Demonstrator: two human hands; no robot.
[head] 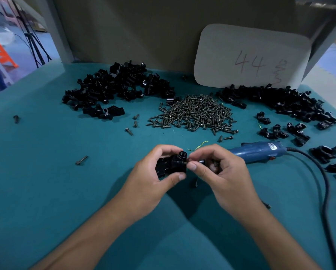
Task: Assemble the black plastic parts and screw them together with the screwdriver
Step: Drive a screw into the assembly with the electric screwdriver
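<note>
The worktop was covered in a teal cloth, lit from above, with shadows cast under both forearms. A black plastic assembly was held just above the cloth at centre, the left hand curled round it in a firm grip, thumb below and fingers over the top. A screw was pinched at the assembly's right end by the thumb and forefinger of the right hand, a narrow grip; whether it was seated in the hole could not be told. The blue electric screwdriver was laid flat just behind the right hand, its black cable trailed off toward the near right edge. A heap of loose screws was seen at the middle of the cloth, with piles of black parts to the left and right of it. Single stray screws were scattered on the cloth, one well left of the hands. A white card marked "44" was leaned against the brown back panel. A light floor, a tripod and an orange frame were visible past the worktop's left edge.
</note>
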